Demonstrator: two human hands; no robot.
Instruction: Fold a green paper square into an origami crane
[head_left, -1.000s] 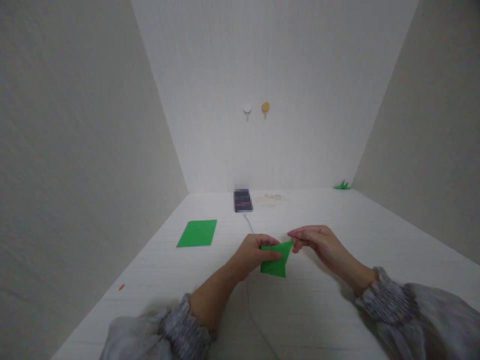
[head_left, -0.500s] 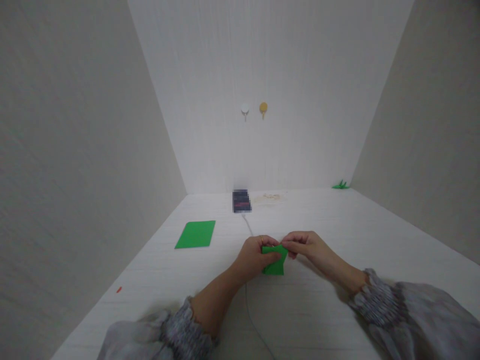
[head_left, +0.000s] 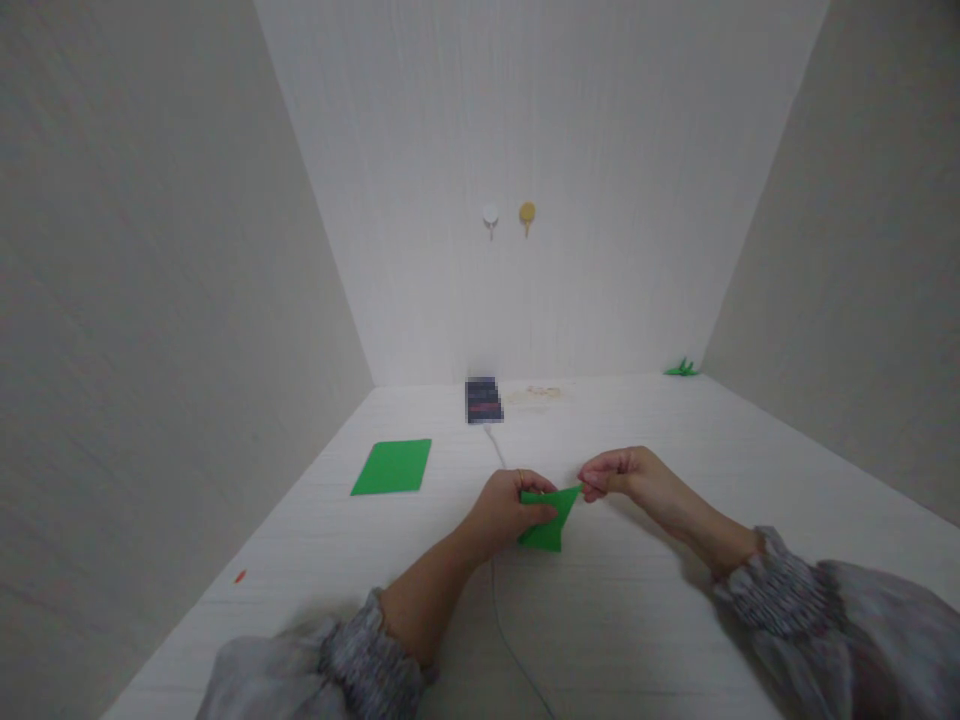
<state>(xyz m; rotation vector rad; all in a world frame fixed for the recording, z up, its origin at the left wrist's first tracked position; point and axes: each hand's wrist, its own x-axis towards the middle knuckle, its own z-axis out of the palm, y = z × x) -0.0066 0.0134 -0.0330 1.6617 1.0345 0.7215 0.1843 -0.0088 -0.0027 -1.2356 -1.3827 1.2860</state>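
Observation:
A folded piece of green paper (head_left: 547, 530) is held just above the table in front of me. My left hand (head_left: 511, 512) grips its left side, thumb on the near face and fingers behind. At the paper's upper right corner, which is drawn out to a point, my right hand (head_left: 616, 474) pinches the tip between thumb and fingers. The fingers of my left hand hide part of the paper's left and back sides.
A flat green sheet (head_left: 393, 467) lies to the left. A pixelated dark device (head_left: 484, 400) with a white cable (head_left: 501, 625) stands by the back wall. Folded green paper (head_left: 682, 369) sits in the far right corner. A small red scrap (head_left: 240, 577) lies at left.
My right hand has moved right and slightly up, pulling the paper's corner outward into a longer point. My left hand has stayed nearly in place, still gripping the paper.

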